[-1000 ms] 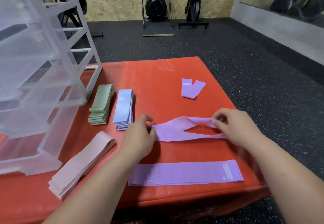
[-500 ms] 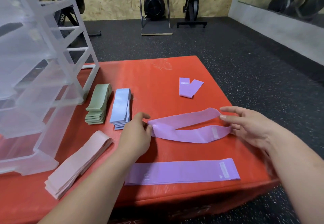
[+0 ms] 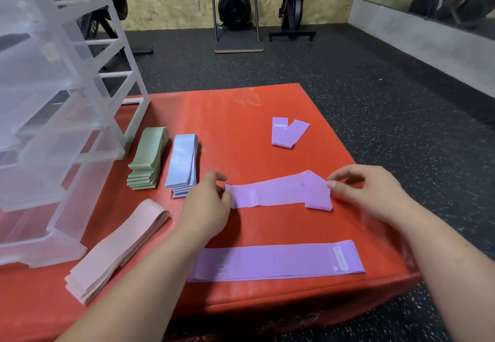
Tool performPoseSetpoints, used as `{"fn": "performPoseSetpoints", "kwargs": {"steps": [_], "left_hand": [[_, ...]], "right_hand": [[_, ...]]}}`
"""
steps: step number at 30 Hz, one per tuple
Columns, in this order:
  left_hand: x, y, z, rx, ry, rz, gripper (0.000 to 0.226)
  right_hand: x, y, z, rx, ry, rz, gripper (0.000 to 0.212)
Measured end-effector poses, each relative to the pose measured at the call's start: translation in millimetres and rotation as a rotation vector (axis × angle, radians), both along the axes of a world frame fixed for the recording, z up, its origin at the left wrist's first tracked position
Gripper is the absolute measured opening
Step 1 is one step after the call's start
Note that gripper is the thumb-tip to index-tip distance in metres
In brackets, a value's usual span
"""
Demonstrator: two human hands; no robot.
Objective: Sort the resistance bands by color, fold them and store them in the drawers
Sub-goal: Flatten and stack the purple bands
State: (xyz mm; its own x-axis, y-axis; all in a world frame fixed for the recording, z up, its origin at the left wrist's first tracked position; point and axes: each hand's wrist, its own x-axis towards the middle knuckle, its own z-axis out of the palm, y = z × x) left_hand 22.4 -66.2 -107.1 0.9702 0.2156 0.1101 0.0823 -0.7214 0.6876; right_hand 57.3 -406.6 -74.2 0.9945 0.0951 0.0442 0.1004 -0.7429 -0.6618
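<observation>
Three purple bands (image 3: 278, 194); green stack (image 3: 147, 159), blue stack (image 3: 183, 163), pink stack (image 3: 117, 250): one each.

Even, soft indoor light, faint shadows, wide-angle bending at edges, slight motion blur.

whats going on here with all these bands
A person is folding a purple band on a red mat. The left hand pinches its left end; the right hand is at its bent-over right end, hold unclear. A flat purple band lies nearer, a folded purple band farther back. A green stack, a blue stack and a pink stack sit beside the clear drawers.
</observation>
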Motion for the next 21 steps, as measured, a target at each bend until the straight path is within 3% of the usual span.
{"fn": "performPoseSetpoints", "kwargs": {"steps": [4,8,10,13,16,18,21], "left_hand": [[-1,1,1,0.008,0.016,0.002,0.03],[0,2,1,0.002,0.022,0.024,0.029],[0,3,1,-0.005,0.014,0.044,0.025],[2,7,1,-0.023,-0.007,0.066,0.019],[6,10,2,-0.076,0.009,0.073,0.01],[9,10,3,-0.129,0.028,0.086,0.019],[10,9,4,-0.169,0.053,0.101,0.019]], "right_hand": [[-5,7,-6,-0.116,0.013,0.184,0.041],[2,9,-11,-0.165,-0.119,0.097,0.013],[7,6,-5,-0.003,-0.143,-0.032,0.008],[9,0,7,0.373,-0.077,-0.179,0.018],[6,-7,11,0.471,0.093,-0.286,0.024],[5,-13,5,0.399,0.211,-0.294,0.026],[4,-23,-8,-0.098,0.23,-0.199,0.035]]}}
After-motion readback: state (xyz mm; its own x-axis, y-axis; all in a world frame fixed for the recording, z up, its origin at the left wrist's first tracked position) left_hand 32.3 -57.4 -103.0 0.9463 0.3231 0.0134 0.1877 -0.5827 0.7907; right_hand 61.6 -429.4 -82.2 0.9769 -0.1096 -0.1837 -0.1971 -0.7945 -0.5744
